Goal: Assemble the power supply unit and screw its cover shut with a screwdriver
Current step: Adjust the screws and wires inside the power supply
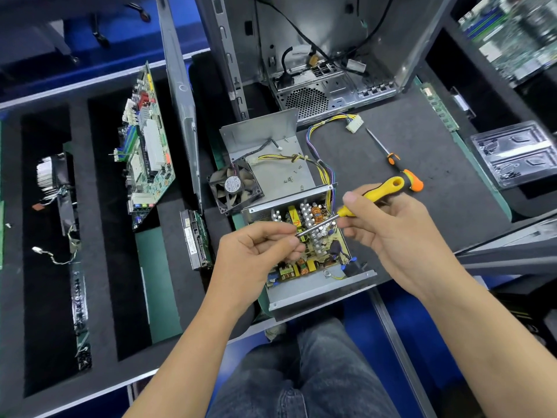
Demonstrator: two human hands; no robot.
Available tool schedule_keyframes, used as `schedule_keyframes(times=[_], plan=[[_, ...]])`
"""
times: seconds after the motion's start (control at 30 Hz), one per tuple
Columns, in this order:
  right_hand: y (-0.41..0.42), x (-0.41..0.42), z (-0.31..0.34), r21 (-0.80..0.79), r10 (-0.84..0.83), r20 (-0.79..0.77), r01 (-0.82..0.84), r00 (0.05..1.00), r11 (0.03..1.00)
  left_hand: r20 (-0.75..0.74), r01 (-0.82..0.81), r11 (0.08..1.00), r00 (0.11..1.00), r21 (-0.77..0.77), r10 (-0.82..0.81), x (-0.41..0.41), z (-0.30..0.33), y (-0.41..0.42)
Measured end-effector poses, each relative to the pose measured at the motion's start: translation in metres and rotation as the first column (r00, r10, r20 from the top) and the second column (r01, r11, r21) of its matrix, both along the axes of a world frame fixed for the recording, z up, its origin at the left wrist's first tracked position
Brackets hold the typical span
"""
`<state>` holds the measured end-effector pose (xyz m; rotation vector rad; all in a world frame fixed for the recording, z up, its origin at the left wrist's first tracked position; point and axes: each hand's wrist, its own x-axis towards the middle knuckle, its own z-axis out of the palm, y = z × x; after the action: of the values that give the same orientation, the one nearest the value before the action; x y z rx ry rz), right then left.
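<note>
The yellow-handled screwdriver (366, 200) is gripped by the right hand (391, 227). Its shaft tip is pinched by the left hand (256, 251) above the open power supply unit (310, 254).

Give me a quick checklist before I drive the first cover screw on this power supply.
1. Screwdriver gripped: ok, right hand holds the handle, left hand pinches the shaft tip.
2. Screw on the tip: cannot tell, fingers hide it.
3. Cover fitted on the power supply case: not ok, it lies open behind, board exposed.
4. Fan mounted: not ok, it lies loose by the cover.
5. Spare screws at hand: ok, on the cover.
</note>
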<state>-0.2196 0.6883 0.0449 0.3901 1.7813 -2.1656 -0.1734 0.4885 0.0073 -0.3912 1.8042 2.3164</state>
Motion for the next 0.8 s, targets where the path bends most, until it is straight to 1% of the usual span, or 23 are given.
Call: schedule_keyframes(times=[0.2,0.33,0.43,0.53,0.67,0.73,0.8], plan=[[0.002,0.002,-0.004,0.031,-0.059,-0.014,0.06,0.998,0.998,0.002,0.029,1.0,1.0,0.0,-0.029,-0.002,0.001,0.007],[0.009,0.002,-0.006,0.047,-0.1,-0.007,0.1,0.995,0.994,0.025,0.057,0.997,0.998,-0.045,-0.056,-0.006,0.001,0.011],[0.017,0.002,-0.007,0.054,-0.128,-0.003,0.128,0.992,0.99,0.024,0.026,0.998,0.999,-0.061,-0.025,-0.01,0.001,0.014],[0.026,0.003,-0.01,0.065,-0.167,-0.004,0.166,0.986,0.984,0.01,-0.014,0.999,1.0,-0.035,0.014,-0.01,0.0,0.014],[0.042,0.005,-0.016,0.184,-0.221,-0.062,0.229,0.973,0.956,0.01,-0.096,0.995,0.995,0.007,0.096,-0.01,-0.007,0.012],[0.05,0.007,-0.02,0.307,-0.217,-0.136,0.25,0.967,0.918,0.012,-0.105,0.994,0.994,0.016,0.105,-0.01,-0.013,0.01],[0.055,0.01,-0.025,0.444,-0.162,-0.21,0.242,0.964,0.863,0.01,-0.094,0.996,0.996,0.011,0.094,-0.01,-0.017,0.008]])
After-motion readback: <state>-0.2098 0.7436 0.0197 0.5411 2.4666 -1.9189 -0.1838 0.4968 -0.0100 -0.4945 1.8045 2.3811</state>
